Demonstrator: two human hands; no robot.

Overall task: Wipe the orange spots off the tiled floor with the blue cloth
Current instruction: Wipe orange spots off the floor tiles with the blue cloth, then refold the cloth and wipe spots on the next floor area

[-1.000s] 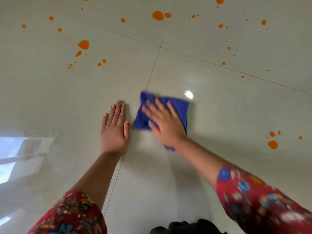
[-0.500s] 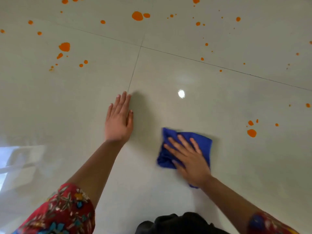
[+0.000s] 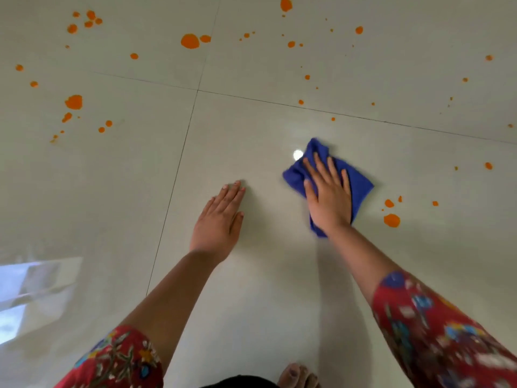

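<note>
A crumpled blue cloth [image 3: 360, 184] lies on the glossy pale tiled floor [image 3: 251, 135]. My right hand [image 3: 328, 196] presses flat on it with straight, spread fingers. My left hand [image 3: 219, 222] rests flat on the bare tile to the left of the cloth, apart from it. Orange spots [image 3: 391, 220] sit just right of the cloth, a large one with smaller ones [image 3: 389, 203] above it. More orange spots [image 3: 190, 41] are scattered over the far tiles, with a cluster [image 3: 74, 102] at the far left.
Grout lines [image 3: 179, 169] cross the floor, meeting beyond my left hand. A bright window reflection [image 3: 33, 289] lies on the tile at the lower left. My toes [image 3: 296, 375] show at the bottom edge, beside dark fabric.
My right hand slid the cloth from the left near my left hand, back toward me, then out to the right and farther away. The left hand stayed flat on the tile.
</note>
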